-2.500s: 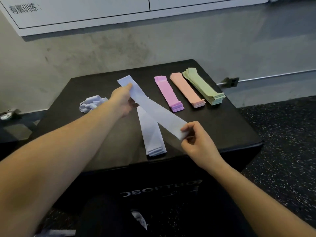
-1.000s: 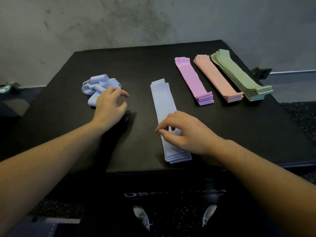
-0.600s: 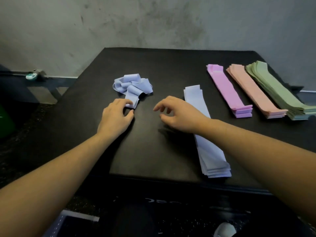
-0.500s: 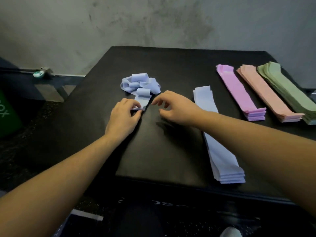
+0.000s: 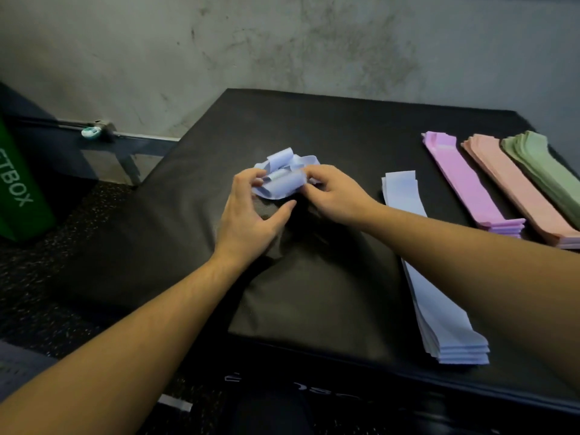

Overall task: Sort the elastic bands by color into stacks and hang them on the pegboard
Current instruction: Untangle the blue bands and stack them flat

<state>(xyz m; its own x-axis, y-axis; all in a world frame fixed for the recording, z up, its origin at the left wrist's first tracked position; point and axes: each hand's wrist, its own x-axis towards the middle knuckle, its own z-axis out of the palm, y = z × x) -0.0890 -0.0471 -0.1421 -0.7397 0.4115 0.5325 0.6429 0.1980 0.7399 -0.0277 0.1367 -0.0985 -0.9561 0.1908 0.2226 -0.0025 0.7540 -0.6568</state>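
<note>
Both hands have left the flat blue stack and closed in on the tangled blue bands at the middle of the black table (image 5: 329, 127). Four sorted stacks lie to the right: green stack (image 5: 546, 171) farthest right, peach stack (image 5: 514, 189), pink stack (image 5: 461, 180), then the long blue stack (image 5: 405, 196) nearest the hands. Left hand (image 5: 248, 215) and right hand (image 5: 332, 196) each pinch the loose blue bands (image 5: 282, 180). Sorting looks nearly finished; only this tangle remains. No pegboard is visible, so hanging is not yet done.
</note>
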